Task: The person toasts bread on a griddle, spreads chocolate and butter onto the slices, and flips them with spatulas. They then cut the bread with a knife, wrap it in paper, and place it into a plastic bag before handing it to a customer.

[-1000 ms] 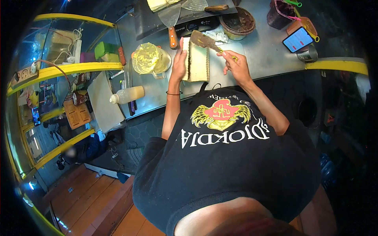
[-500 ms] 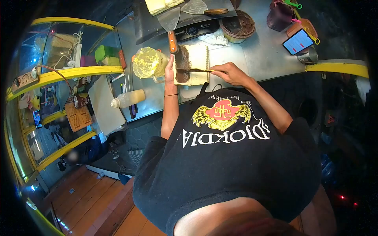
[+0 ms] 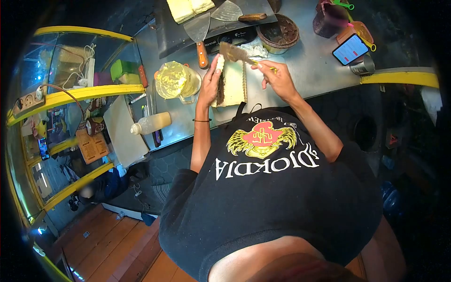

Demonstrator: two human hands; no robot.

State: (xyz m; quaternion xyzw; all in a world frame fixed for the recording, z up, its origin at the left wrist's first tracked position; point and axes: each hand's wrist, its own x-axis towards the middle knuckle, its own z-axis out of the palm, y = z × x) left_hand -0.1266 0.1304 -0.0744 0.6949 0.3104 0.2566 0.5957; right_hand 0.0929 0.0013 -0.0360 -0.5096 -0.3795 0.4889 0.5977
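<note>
Bread (image 3: 234,87) lies on the metal counter. My left hand (image 3: 209,87) is closed on its left slice, which stands tilted on edge with a dark brown spread on its inner side. The right slice lies flat and pale. In my right hand (image 3: 279,80) is a spreading spatula (image 3: 233,52) with a yellow handle, its blade coated brown and raised above the bread's far end. Beside my left hand stands a clear jug (image 3: 174,81) smeared with yellow spread.
Beyond the bread are a griddle (image 3: 171,40), two scrapers with wooden handles (image 3: 202,55), more bread (image 3: 188,9) and a tub of brown spread (image 3: 278,40). A phone (image 3: 350,49) leans on a tin at right. A squeeze bottle (image 3: 152,123) lies at left.
The spatula has come up off the bread and moved toward its far end. My left hand has turned the coated left slice up on edge.
</note>
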